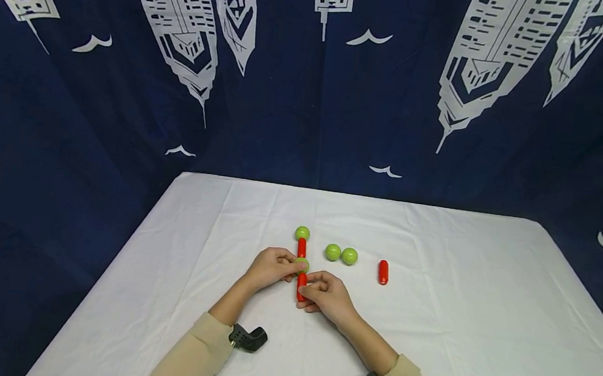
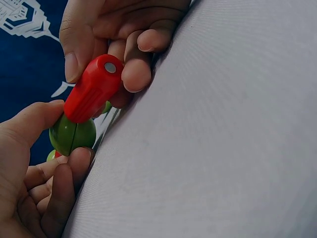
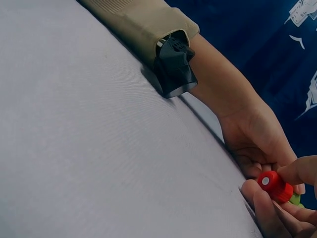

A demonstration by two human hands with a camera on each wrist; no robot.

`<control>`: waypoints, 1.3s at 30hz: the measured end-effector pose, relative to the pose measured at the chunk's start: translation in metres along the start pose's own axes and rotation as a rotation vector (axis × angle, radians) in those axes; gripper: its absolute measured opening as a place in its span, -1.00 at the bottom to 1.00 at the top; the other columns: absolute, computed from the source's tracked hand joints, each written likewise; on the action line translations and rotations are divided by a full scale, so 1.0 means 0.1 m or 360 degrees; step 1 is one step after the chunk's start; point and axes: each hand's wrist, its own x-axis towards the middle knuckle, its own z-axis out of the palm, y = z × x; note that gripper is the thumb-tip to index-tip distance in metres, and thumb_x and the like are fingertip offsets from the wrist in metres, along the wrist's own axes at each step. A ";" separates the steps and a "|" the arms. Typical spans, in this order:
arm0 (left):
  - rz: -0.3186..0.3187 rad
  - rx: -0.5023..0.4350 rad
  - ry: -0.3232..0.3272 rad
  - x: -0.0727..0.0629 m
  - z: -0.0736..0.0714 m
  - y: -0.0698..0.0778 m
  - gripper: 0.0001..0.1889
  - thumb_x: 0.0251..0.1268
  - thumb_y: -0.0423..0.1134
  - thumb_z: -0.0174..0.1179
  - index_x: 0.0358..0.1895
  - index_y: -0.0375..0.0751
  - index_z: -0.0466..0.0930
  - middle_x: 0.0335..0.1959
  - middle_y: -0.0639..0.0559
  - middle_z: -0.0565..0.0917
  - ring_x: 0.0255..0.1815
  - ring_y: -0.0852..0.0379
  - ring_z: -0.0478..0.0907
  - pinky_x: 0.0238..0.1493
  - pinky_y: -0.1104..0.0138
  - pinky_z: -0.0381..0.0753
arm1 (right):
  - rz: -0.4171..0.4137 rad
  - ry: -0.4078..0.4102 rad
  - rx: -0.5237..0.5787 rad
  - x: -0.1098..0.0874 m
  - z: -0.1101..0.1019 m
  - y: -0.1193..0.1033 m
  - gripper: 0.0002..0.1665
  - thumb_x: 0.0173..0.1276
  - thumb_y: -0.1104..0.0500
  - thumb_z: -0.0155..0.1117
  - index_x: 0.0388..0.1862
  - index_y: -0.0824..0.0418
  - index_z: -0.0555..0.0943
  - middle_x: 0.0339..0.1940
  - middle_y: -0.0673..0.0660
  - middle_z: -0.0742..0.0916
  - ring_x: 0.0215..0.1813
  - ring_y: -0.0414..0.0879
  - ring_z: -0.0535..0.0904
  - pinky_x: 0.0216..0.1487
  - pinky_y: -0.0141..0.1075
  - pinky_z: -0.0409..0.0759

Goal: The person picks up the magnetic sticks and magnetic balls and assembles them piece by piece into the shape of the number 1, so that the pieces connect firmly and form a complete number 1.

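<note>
My left hand (image 1: 273, 267) pinches a green ball (image 2: 73, 135) between thumb and fingers. A red rod (image 2: 94, 89) with a silver disc in its end meets that ball on the near side, and my right hand (image 1: 330, 296) grips the rod between thumb and fingers. Beyond the held ball, another red rod (image 1: 302, 247) runs away from me to a second green ball (image 1: 302, 233), so the pieces form a nearly straight line. In the right wrist view the near rod's end (image 3: 266, 181) faces the camera.
Two loose green balls, a left one (image 1: 333, 252) and a right one (image 1: 350, 256), sit side by side right of the line. Farther right lies a loose red rod (image 1: 383, 272). A white cloth (image 1: 458, 327) covers the table, and a dark blue printed curtain (image 1: 319, 122) hangs behind it.
</note>
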 end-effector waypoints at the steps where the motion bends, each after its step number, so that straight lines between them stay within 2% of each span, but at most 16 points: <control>1: -0.0001 0.0002 0.0002 0.00 0.00 0.00 -0.67 0.16 -0.02 0.40 -0.32 -0.26 0.68 -0.64 0.09 0.63 -0.60 0.21 0.55 -0.44 0.37 0.52 | 0.0008 0.0008 0.0002 0.00 0.00 0.00 -0.59 0.34 0.33 0.26 0.06 0.53 0.40 -0.47 0.09 0.70 -0.43 -0.07 0.72 -0.43 -0.37 0.65; 17: -0.0015 -0.0007 0.0013 -0.01 -0.01 -0.02 -0.68 0.16 -0.03 0.40 -0.31 -0.26 0.68 -0.63 0.10 0.63 -0.59 0.22 0.55 -0.43 0.38 0.51 | 0.0022 0.0025 0.0019 0.03 0.03 0.04 -0.60 0.32 0.34 0.25 0.05 0.53 0.41 -0.48 0.10 0.70 -0.44 -0.12 0.71 -0.45 -0.41 0.62; 28: -0.0015 -0.0007 0.0040 -0.03 -0.01 -0.03 -0.69 0.15 -0.05 0.41 -0.31 -0.27 0.69 -0.64 0.11 0.61 -0.60 0.24 0.53 -0.45 0.41 0.48 | 0.0048 -0.0018 0.0014 0.01 0.04 0.06 -0.63 0.29 0.34 0.27 -0.01 0.52 0.43 -0.48 0.17 0.73 -0.50 -0.13 0.70 -0.45 -0.41 0.63; 34: -0.0020 -0.0085 0.0024 -0.03 -0.03 -0.01 -0.67 0.17 -0.09 0.40 -0.28 -0.35 0.68 -0.60 0.06 0.66 -0.59 0.24 0.57 -0.47 0.43 0.56 | 0.0027 -0.0010 0.0025 0.01 0.05 0.05 -0.63 0.30 0.34 0.26 -0.01 0.52 0.42 -0.49 0.16 0.72 -0.50 -0.14 0.69 -0.45 -0.41 0.63; 39: -0.0079 -0.0112 -0.0006 -0.02 -0.05 0.03 -0.62 0.18 -0.08 0.40 -0.23 -0.40 0.65 -0.54 0.02 0.68 -0.55 0.22 0.62 -0.41 0.41 0.62 | 0.0025 0.0017 0.0030 0.00 0.03 0.04 -0.64 0.31 0.35 0.25 0.00 0.53 0.43 -0.48 0.15 0.72 -0.49 -0.12 0.70 -0.43 -0.40 0.64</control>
